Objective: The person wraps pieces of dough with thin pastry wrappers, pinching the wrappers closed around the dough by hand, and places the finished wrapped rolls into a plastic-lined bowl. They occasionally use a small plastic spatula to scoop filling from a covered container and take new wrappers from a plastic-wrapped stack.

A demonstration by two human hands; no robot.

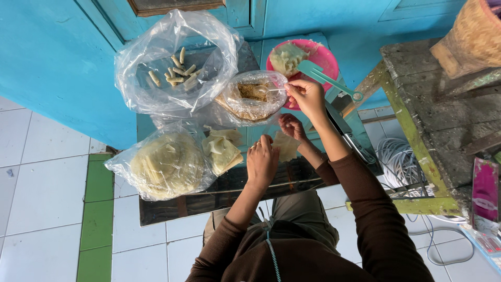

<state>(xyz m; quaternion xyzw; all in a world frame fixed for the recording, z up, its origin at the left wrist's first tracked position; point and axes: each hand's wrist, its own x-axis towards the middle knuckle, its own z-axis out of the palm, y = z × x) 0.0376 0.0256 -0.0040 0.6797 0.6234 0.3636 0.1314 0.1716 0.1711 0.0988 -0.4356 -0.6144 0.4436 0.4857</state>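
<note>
left hand (262,159): fingers curled, pressing on glass table (172,211) beside wrapper sheet (286,145) | right hand (308,96): fingers pinched on spoon (271,90) over filling bag (251,99) | pink plate (326,57) behind

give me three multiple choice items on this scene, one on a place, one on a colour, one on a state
1. Where do the finished rolls lie?
A. in the far clear bag
B. on the pink plate
C. on the floor

2. What colour is the plate?
A. white
B. pink
C. green

3. What does the right hand do?
A. rests flat
B. holds a spoon over the filling bag
C. grips a knife

Answers:
1 A, the rolls sit inside the bag by the wall.
2 B, its rim is pink.
3 B, the spoon reaches into the filling bag.
</note>
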